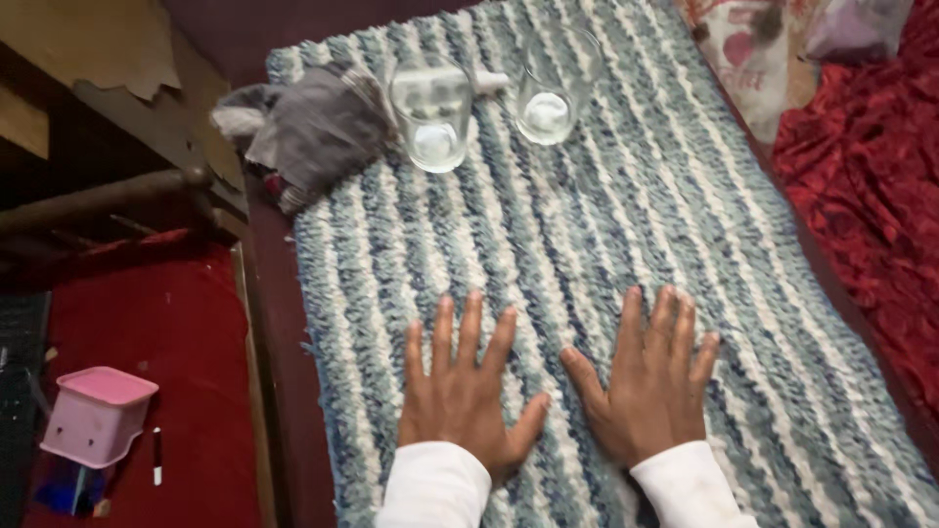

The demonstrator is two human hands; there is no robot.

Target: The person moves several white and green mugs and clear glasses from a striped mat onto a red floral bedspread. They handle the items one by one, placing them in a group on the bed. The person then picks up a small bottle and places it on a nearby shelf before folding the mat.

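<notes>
My left hand (464,391) and my right hand (650,381) lie flat, palms down, side by side on a blue, grey and white striped woven mat (606,225). Fingers are spread and both hands hold nothing. White sleeve cuffs cover both wrists. At the far end of the mat stand two clear drinking glasses, one on the left (431,112) and one on the right (553,88), both upright and well beyond my fingertips. A crumpled grey cloth (313,132) lies at the mat's far left corner, beside the left glass.
A dark wooden furniture piece (117,117) stands at the left. Below it a small pink plastic box (96,416) and a white pen (156,457) rest on a red surface. Red fabric (871,186) and a patterned cushion (753,49) border the mat on the right.
</notes>
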